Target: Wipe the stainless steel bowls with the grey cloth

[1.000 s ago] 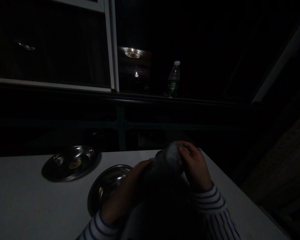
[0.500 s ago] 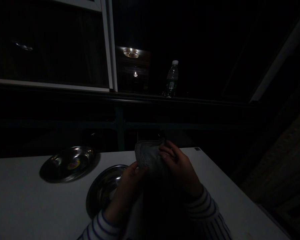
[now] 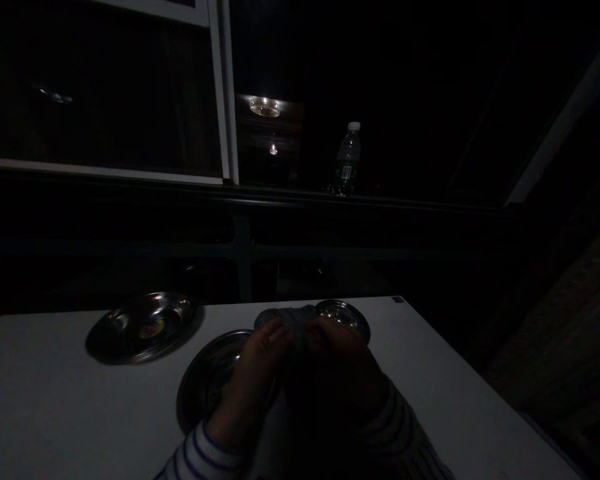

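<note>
Between my hands is a grey piece of mesh-like fabric [image 3: 291, 316], its far edge bunched or folded over. My left hand [image 3: 256, 363] is closed on its left side, fingers pinching it. My right hand [image 3: 347, 357] is curled shut at the fabric's right side. Deep shadow hides the lower part of the fabric and much of the right hand. A shiny steel basin [image 3: 193, 380] lies under and left of my left hand. Just beyond my right hand sits a smaller steel bowl [image 3: 357, 317], partly covered by it.
On the white table [image 3: 50, 400], a wide steel dish [image 3: 113, 343] with a round sticker stands at the left. Behind the table, a clear plastic bottle [image 3: 347, 163] with a white cap rests on the dark window ledge. The room is very dim.
The fabric, held up and spread out before, is now lower and bunched. My right hand has lowered and its fingers have curled in. The small bowl behind has come into sight.
</note>
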Tool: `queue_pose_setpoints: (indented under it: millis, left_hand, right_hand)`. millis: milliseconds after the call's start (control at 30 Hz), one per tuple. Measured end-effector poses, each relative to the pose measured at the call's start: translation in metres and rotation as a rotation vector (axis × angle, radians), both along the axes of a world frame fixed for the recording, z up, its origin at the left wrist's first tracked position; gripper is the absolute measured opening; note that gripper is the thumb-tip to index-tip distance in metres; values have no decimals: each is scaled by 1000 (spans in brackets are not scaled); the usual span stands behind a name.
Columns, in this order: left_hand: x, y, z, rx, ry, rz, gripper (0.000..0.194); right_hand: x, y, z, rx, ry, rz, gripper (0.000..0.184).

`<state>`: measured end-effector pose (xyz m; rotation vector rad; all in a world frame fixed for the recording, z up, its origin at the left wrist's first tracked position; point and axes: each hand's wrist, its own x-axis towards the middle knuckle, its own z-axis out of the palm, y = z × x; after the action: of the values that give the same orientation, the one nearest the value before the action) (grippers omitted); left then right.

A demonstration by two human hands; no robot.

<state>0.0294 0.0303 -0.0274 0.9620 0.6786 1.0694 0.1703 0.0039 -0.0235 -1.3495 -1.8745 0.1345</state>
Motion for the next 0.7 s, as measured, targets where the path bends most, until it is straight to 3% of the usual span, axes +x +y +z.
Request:
queue_pose_setpoints:
  millis: [167,300,433,533,700]
  left_hand:
    - [-14,5,7,61,266,163,32]
    - [-32,14,13,47,338,227,42]
    - [-49,20,19,24,313,292,50]
    - [-59,23,23,27,344,380,52]
    - [-71,24,31,135,526,530,33]
  right_hand:
    - [10,7,6,-172,230,-38,10]
    - [32,14,8,-251,450,-46,17]
    - [50,16,10,-237,594,-61,32]
    - [59,15,12,-178,611,-95,31]
    - [67,17,10,-144,605,-149,30]
